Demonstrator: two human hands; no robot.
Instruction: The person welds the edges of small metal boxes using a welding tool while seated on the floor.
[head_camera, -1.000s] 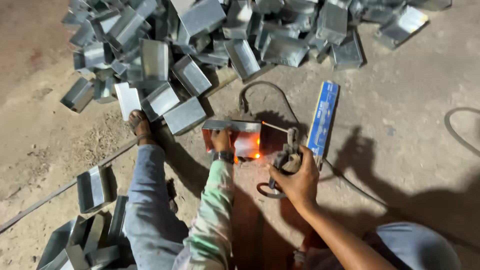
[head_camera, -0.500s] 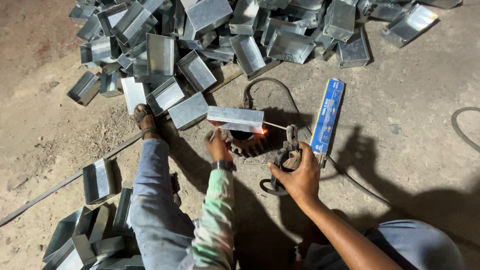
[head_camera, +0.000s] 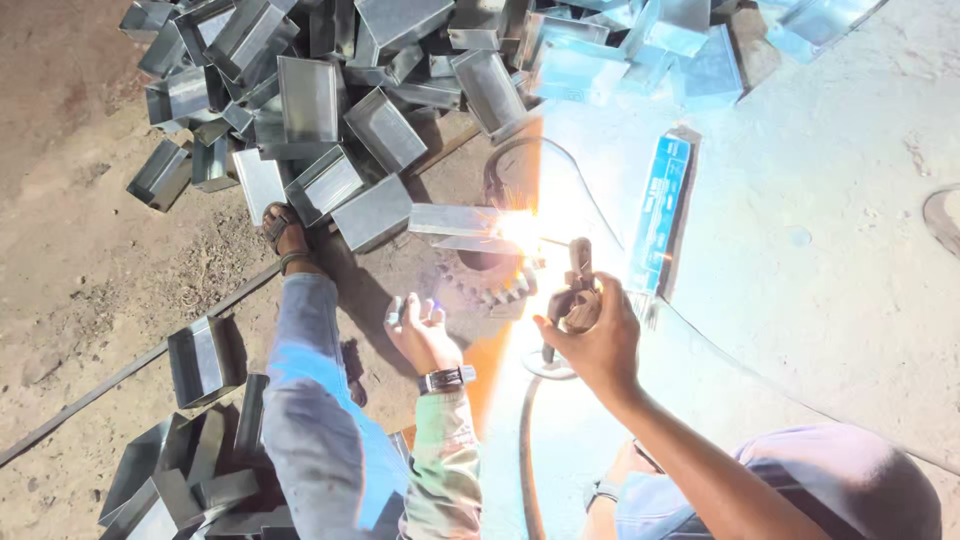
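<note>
We are in the middle of a weld: our right hand is closed around the electrode holder, and the rod meets the small metal box where the arc burns bright. The box rests on a toothed gear wheel, at about 11 o'clock from the right hand. Our left hand hovers open, fingers spread, holding nothing, just at 7 o'clock from the box. We judge the next move needs a steady rod tip along the box edge. Room is narrow: the heap of metal boxes crowds 12 o'clock, our sandalled foot lies at 9 o'clock, the blue electrode packet at 2 o'clock, and the cable trails toward 6 o'clock.
</note>
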